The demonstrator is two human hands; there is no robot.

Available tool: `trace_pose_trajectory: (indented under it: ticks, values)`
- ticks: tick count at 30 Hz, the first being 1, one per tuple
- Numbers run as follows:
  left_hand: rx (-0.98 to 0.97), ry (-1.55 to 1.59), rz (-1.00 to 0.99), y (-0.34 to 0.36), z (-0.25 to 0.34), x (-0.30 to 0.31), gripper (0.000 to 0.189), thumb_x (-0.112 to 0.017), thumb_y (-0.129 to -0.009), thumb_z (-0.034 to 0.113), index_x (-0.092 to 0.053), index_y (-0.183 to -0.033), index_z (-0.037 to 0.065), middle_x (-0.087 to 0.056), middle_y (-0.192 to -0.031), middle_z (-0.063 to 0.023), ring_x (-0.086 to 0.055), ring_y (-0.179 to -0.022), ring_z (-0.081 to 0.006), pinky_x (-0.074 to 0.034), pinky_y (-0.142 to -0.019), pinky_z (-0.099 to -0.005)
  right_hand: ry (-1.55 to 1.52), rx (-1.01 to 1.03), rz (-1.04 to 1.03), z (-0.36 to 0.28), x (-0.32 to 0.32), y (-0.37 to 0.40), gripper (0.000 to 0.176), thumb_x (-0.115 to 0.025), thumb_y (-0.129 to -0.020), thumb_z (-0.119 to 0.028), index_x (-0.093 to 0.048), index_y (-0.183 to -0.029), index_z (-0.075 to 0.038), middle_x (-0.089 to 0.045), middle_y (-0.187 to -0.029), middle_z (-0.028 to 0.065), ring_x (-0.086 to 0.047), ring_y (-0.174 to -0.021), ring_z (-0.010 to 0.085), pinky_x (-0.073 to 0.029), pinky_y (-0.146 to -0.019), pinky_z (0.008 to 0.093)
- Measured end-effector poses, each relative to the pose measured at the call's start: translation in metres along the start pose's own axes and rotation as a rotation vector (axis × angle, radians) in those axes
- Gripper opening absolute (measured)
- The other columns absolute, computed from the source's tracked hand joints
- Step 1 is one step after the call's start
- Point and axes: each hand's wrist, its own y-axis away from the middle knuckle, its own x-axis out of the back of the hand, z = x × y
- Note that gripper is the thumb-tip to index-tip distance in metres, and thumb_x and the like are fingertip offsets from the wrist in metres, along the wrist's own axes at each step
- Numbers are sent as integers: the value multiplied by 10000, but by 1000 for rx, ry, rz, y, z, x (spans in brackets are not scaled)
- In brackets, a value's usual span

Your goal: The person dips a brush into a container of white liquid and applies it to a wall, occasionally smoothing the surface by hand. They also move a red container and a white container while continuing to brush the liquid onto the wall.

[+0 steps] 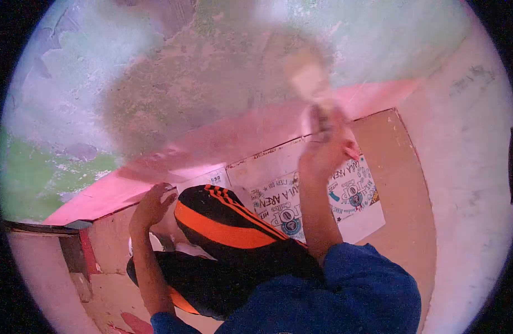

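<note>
My right hand is raised in front of the wall, above the printed sheets. Its fingers are closed round a blurred object with a pale, wide top; what it is I cannot make out. Below that hand lie white sheets printed with dark lettering and round logos. My left hand is beside my bent knee, near the foot of the wall, fingers apart and curved, with nothing visible in them. A white round thing, partly hidden, sits behind my left forearm.
A patchy green and grey wall with a pink lower band rises in front. My legs in black and orange trousers are folded on the brown floor. A dark-edged opening is at the lower left.
</note>
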Motion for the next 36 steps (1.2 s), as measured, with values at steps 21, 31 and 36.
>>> trace_pose_trajectory:
  ticks: [21, 31, 36]
  values:
    - [12, -22, 62, 9, -11, 1, 350, -539, -810, 171, -450, -1107, 10, -538, -1048, -168, -563, -864, -255, -455, -744, -333, -83, 248, -152, -98, -1, -63, 184, -507, -819, -152, -536, -925, -5, -583, -880, 88, -578, -805, 178, -477, -747, 288]
    - [-110, 221, 388, 92, 2, 43, 301, -436, -868, 160, -428, -1128, 8, -476, -1123, -119, -463, -1030, -215, -380, -862, -302, 305, 54, 184, -174, 143, -71, 282, -490, -829, -212, -496, -1027, -12, -556, -959, 104, -553, -858, 181, -454, -755, 279]
    - [-236, -880, 576, 199, -75, 47, 353, -331, -876, 205, -473, -1134, 10, -446, -1199, -125, -398, -1116, -224, -277, -968, -313, 181, -82, 217, -163, 178, -52, 192, -541, -793, -201, -545, -899, -41, -588, -816, 64, -563, -768, 151, -455, -640, 237]
